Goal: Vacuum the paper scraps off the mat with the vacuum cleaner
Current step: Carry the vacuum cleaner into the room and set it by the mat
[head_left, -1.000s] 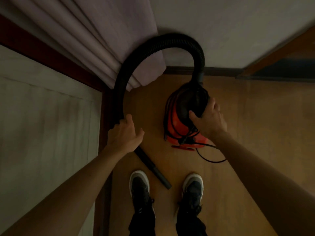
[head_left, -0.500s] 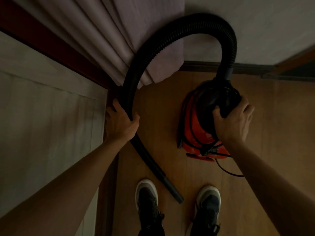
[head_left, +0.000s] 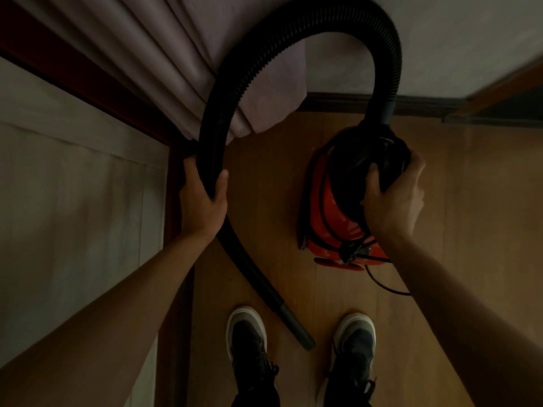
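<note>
A red vacuum cleaner with a black top sits on the wooden floor at centre right. My right hand grips its black top handle. A ribbed black hose arcs up from the cleaner's top and down to the left. My left hand grips the hose there. Below that hand the hose runs on to a bare nozzle end near the floor between my shoes. No mat or paper scraps are in view.
A pale curtain hangs at upper left beside a dark red frame and a light panel. A black power cord trails from the cleaner's base. My two shoes stand at the bottom. A wall and skirting board run behind.
My left hand has closed round the hose. The vacuum cleaner and hose have come closer and higher in view, with my right hand staying on the cleaner's top.
</note>
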